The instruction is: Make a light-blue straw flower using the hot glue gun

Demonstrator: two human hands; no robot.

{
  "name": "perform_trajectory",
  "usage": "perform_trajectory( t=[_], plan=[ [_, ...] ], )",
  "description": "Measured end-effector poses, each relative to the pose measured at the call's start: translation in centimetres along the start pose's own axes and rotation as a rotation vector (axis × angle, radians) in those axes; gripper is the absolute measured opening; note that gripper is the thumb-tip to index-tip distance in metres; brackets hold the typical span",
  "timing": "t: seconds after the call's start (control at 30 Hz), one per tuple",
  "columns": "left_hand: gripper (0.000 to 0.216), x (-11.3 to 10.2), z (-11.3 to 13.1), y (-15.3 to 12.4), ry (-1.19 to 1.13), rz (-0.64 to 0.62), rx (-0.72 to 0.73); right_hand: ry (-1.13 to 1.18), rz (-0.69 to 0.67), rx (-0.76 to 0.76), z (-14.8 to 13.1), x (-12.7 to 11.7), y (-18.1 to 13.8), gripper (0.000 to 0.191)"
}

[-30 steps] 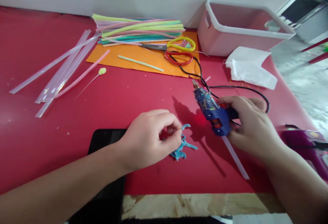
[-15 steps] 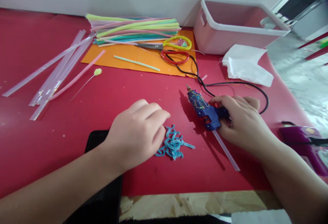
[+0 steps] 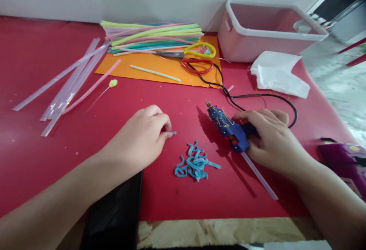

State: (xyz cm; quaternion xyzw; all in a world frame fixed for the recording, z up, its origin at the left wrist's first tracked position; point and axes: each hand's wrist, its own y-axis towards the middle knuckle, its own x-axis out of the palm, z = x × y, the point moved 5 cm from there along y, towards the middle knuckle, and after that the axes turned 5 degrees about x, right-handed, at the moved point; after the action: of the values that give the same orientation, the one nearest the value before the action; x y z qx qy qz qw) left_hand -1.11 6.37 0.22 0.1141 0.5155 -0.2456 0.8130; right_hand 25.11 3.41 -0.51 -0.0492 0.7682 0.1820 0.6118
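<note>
Between thumb and fingers my left hand (image 3: 145,132) pinches a short blue piece of pipe cleaner (image 3: 174,133); only its tip shows. Just to the right and nearer me lies a small heap of curled blue pipe cleaner pieces (image 3: 196,164) on the red tabletop (image 3: 162,200). My right hand (image 3: 265,135) is wrapped round the handle of a blue glue gun (image 3: 228,128), whose nozzle points away and to the left. A clear glue stick (image 3: 260,175) sticks out of its back end. Part of the trigger area is hidden by my fingers.
Pipe cleaners (image 3: 154,36) and scissors (image 3: 197,57) lie on an orange sheet (image 3: 114,67) at the back. Glue sticks (image 3: 71,82) rest on the left. A black cord (image 3: 265,95) loops behind my right hand. A pink bin (image 3: 265,32) stands behind; a black phone-like slab (image 3: 114,215) lies in front.
My left hand has moved left, away from the blue heap, with a blue piece now showing in its pinch. My right hand still holds the glue gun in nearly the same place.
</note>
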Motion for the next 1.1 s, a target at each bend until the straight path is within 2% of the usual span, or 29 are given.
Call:
perform_trajectory(
  t=[0.13,0.23,0.33,0.47,0.57,0.7,0.87,1.0,1.1],
  plan=[
    [0.011,0.1,0.8,-0.1,-0.078,0.079,0.006,0.055,-0.006,-0.051,-0.9,-0.1,-0.2,0.046],
    [0.012,0.3,1.7,-0.3,-0.427,0.15,-0.03,0.124,0.038,-0.072,-1.5,-0.4,-0.3,0.037],
    [0.015,1.2,2.3,-0.3,-0.811,0.152,-0.104,0.127,0.063,-0.078,-1.7,-0.5,-0.3,0.035],
    [0.012,1.7,2.6,-0.2,-0.979,0.133,-0.142,0.058,0.025,-0.078,-1.5,-0.2,-0.2,0.045],
    [0.012,1.6,3.0,-0.4,-0.969,0.159,-0.084,0.021,0.064,-0.064,-1.8,-0.6,-0.3,0.041],
    [0.015,1.5,4.2,-0.9,-0.862,0.187,0.074,0.129,0.226,-0.107,-3.7,-2.3,-0.9,0.027],
    [0.011,1.9,5.3,-1.3,-0.67,0.175,0.222,0.394,0.209,-0.281,-6.4,-2.8,-1.0,0.009],
    [0.006,2.1,5.4,-1.1,-0.606,0.15,0.264,0.42,0.219,-0.323,-6.9,-2.6,-0.8,0.005],
    [0.002,1.9,5.6,-1.1,-0.528,0.186,0.373,0.423,0.228,-0.324,-6.8,-2.5,-0.7,0.004]
  ],
)
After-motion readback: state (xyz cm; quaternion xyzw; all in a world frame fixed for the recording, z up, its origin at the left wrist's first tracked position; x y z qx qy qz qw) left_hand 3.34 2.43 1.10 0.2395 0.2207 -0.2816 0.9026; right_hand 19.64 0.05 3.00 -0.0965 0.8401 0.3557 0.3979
